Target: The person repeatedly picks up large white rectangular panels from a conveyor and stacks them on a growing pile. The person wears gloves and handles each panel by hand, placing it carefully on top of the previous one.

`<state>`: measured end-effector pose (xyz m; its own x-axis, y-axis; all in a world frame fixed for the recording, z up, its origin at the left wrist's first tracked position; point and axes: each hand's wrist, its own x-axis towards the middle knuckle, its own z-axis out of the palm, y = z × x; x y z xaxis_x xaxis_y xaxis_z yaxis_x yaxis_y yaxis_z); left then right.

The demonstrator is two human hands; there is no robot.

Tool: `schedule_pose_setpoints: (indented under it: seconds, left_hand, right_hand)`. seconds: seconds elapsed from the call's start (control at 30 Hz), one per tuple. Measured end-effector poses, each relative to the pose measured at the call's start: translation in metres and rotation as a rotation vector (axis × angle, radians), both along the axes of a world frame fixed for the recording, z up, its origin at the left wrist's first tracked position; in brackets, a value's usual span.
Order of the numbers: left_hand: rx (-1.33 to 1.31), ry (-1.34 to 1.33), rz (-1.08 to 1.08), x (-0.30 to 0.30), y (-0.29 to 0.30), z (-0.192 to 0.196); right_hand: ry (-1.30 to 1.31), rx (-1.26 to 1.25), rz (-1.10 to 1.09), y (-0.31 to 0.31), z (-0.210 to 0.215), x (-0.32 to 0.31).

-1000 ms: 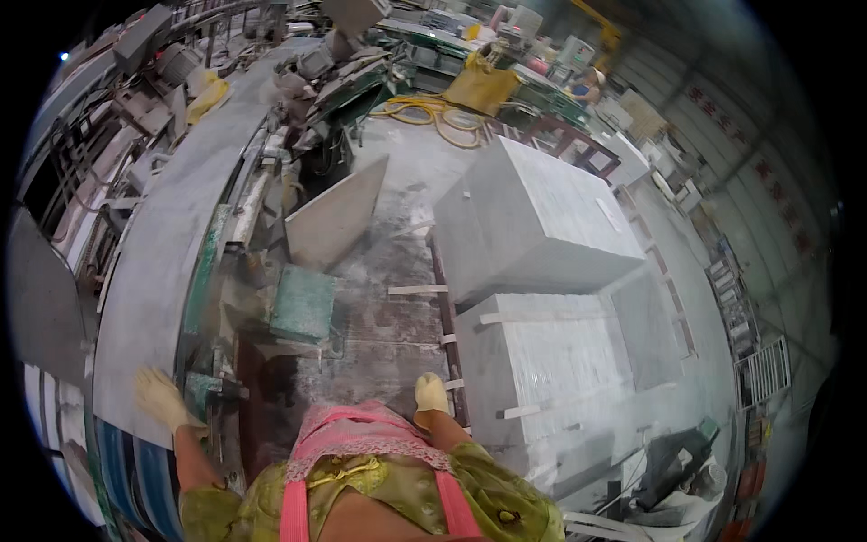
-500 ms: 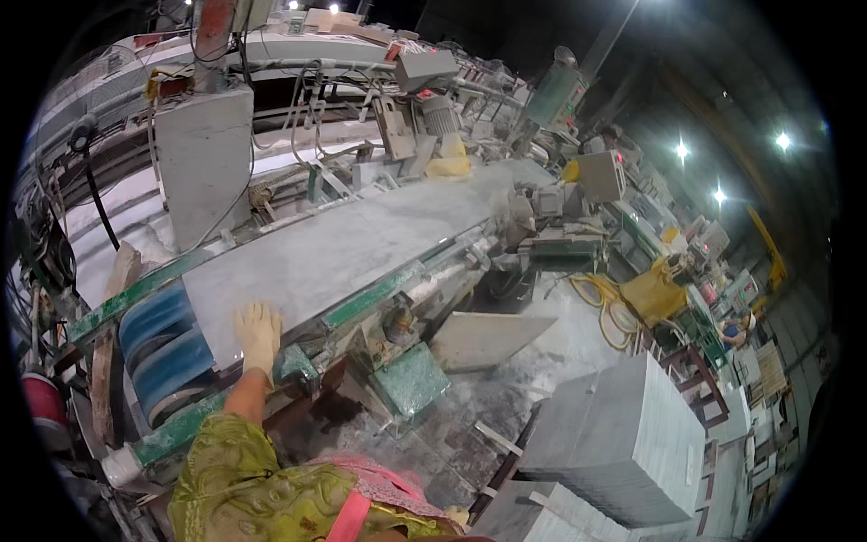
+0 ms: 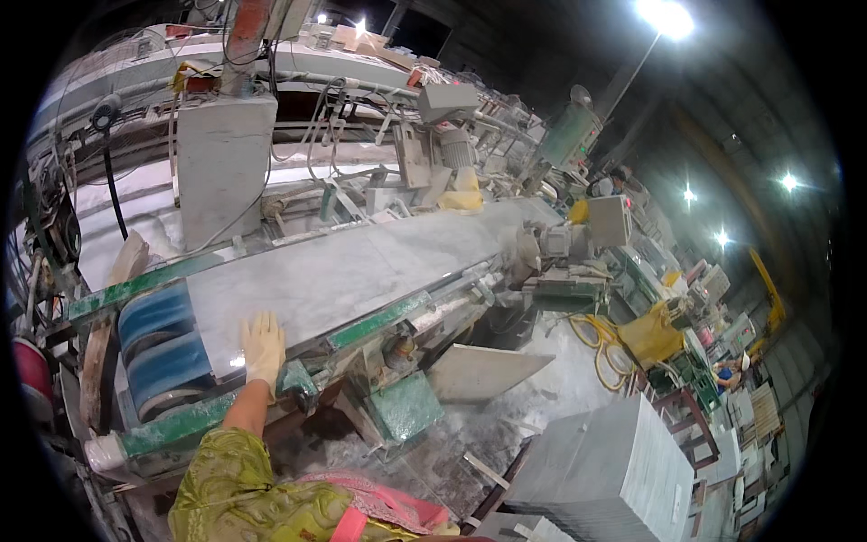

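Slab (image 3: 302, 285) lies beneath the left hand (image 3: 262, 349), stretching off rightward.

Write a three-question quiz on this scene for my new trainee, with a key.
1. What covers the left hand on the pale slab?
2. True or false: the blue bands lie to the left of that hand in the picture.
3. Where in the picture are the stacked grey slabs? A) Upper left B) Lower right C) Lower left

Key: 1. A pale yellow glove. 2. True. 3. B.
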<state>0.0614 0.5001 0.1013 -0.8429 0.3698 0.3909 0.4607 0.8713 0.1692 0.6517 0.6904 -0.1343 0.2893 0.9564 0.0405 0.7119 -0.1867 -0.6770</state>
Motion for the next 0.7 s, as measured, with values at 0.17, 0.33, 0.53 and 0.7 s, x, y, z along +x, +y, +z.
schedule_pose_setpoints:
  seconds: [0.17,0.33,0.53,0.7]
  left_hand:
    - [-0.009,-0.014,-0.012,0.003,-0.002,0.008]
    - [0.009,0.010,0.013,-0.001,-0.003,-0.003]
    - [-0.016,-0.023,0.013,0.000,0.000,0.000]
    - [0.007,-0.043,0.014,-0.002,0.000,-0.001]
  right_hand:
    - [-0.146,-0.013,-0.041,0.004,0.014,-0.026]
    - [-0.189,-0.005,-0.041,0.010,0.025,-0.035]
    - [-0.205,-0.012,-0.064,0.009,0.031,-0.038]
    - [-0.217,-0.014,-0.079,0.007,0.035,-0.037]
